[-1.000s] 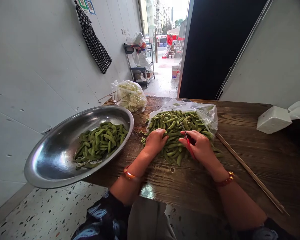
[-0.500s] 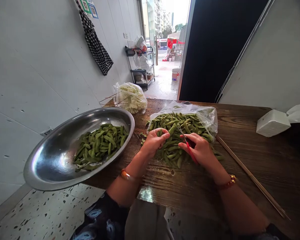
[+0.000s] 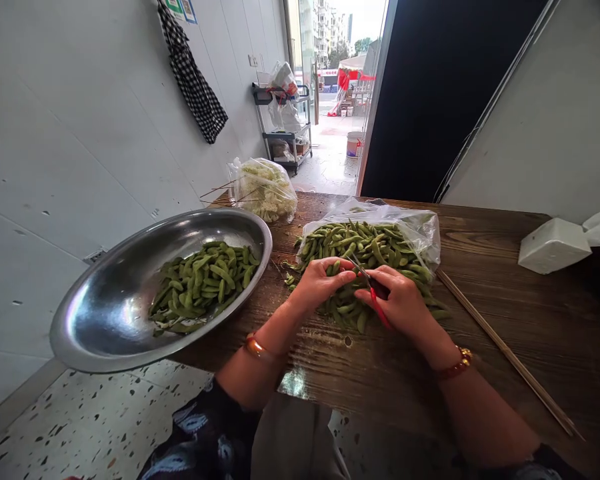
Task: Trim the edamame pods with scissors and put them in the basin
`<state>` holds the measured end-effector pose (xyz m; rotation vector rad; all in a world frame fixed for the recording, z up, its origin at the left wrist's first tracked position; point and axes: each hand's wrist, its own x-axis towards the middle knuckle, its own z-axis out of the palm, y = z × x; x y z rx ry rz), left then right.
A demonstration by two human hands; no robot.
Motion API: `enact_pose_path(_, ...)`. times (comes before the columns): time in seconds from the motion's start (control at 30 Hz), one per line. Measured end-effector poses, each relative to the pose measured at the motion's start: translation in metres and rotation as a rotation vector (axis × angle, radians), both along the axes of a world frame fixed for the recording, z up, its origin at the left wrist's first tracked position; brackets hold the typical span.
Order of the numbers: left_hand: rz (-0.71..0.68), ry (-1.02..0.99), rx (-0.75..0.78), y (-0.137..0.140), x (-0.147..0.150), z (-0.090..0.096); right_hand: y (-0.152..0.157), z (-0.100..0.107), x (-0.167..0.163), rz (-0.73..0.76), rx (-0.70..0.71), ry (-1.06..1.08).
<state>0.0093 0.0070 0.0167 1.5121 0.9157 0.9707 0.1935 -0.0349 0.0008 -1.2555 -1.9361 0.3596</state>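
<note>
My left hand (image 3: 324, 285) pinches a green edamame pod (image 3: 333, 269) above the pile. Red-handled scissors (image 3: 379, 303) are gripped in my right hand (image 3: 399, 298), their blades pointing up and left, close to the left fingertips. Whether the blades touch the pod I cannot tell. Beneath and behind both hands lies a heap of edamame pods (image 3: 353, 241), spilling from a clear plastic bag (image 3: 425, 230). To the left, a wide steel bowl (image 3: 100, 320) holds another heap of pods (image 3: 205, 280).
A clear bag of pale cauliflower-like florets (image 3: 265, 190) sits at the back left, thin sticks beside it. Long wooden skewers (image 3: 510, 353) lie on the brown table (image 3: 405, 380) at right. A white tissue box (image 3: 555, 245) stands at the far right.
My left hand has moved right with the pod, toward the scissors. My right hand stays near its place, still holding the scissors. The camera view has shifted slightly.
</note>
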Motion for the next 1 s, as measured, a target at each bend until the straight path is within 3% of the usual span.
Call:
enact_pose_path(0.2,-0.064,0.079,0.154,0.0003,0.0009,-0.0005,-0.0034,0.0005,-0.0041,0.010,-0.020,-0.049)
enact_pose_path(0.37,-0.126,0.090,0.175,-0.0010,0.0010,-0.0022,-0.0053,0.0037,-0.0045,0.009,-0.042,-0.106)
enact_pose_path(0.7,-0.092,0.027,0.040,-0.0027,0.0032,-0.0003,-0.0007,-0.0018,-0.0027,0.074,-0.038,-0.033)
enact_pose_path(1.0,-0.092,-0.004,-0.092,-0.0051,0.0025,-0.0003,-0.0023,0.0043,-0.0015,0.095,-0.132,-0.009)
